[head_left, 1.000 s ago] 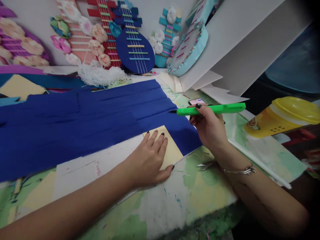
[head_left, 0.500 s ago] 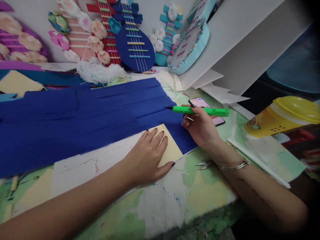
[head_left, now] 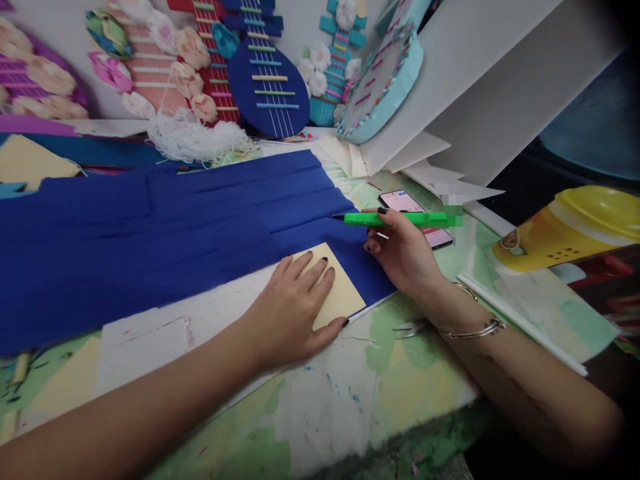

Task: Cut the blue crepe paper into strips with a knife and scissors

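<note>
One left hand [head_left: 295, 310] lies flat, fingers slightly spread, on pale-yellow card [head_left: 344, 293] overlapping blue sheet [head_left: 200, 230]; right hand [head_left: 407, 257] pinches green pen-like tool [head_left: 423, 219], tip over sheet. Versus a second ago: tool further left, phone [head_left: 400, 200] more exposed. Stained worktop [head_left: 340, 407] shows between card and front edge.

left arm [head_left: 165, 393] slanting over the table's [head_left: 415, 380] near side, left hand [head_left: 293, 307] flat, palm down, thumb spread, right arm [head_left: 520, 380] crossing the near right corner, right hand [head_left: 407, 257] raised in a pinch, fingers curled
</note>
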{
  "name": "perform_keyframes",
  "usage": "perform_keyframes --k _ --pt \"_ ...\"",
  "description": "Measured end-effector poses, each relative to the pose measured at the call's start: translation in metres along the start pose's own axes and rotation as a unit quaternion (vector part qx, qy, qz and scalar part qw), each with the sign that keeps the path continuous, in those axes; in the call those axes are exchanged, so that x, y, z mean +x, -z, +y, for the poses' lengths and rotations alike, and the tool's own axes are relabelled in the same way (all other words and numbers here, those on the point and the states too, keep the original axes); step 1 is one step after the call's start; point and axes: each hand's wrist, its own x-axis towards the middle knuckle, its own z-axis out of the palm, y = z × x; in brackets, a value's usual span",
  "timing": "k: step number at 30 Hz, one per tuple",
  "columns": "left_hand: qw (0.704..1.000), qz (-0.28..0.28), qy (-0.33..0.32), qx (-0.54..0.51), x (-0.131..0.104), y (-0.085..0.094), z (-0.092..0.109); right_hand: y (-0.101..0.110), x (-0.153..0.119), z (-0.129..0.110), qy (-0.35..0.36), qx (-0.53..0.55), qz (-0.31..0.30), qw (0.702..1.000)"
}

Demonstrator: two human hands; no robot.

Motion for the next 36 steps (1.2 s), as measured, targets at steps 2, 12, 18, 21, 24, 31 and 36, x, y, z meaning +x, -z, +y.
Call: perform_keyframes --k 2,12,18,21,24,31,36 --pt "1.000 0.003 0.003 -0.003 0.000 0.000 -0.001 0.000 0.000 0.000 0.000 -0.001 0.000 1.000" --pt "1.000 -0.007 0.009 -0.012 -0.003 0.002 0.000 0.000 0.000 0.000 -0.014 0.025 0.008 1.000" --pt "1.000 0.025 -0.002 -0.006 -0.004 -0.002 -0.001 -0.002 -0.001 -0.001 -0.021 0.042 0.010 0.999" --pt "0.999 0.034 -0.002 0.001 -0.003 -0.002 0.000 -0.002 -0.002 -0.002 -0.017 0.034 0.012 0.999" --pt "0.999 0.034 -0.006 0.006 -0.003 -0.001 0.001 -0.001 -0.002 -0.001 -0.015 0.027 0.013 0.999" --pt "0.998 0.056 -0.017 -0.037 -0.001 -0.002 -0.009 -0.003 -0.002 -0.001 0.007 0.012 0.008 1.000" --pt "0.988 0.099 -0.006 -0.120 0.001 -0.005 -0.019 -0.003 -0.002 -0.001 0.012 -0.017 -0.002 1.000"
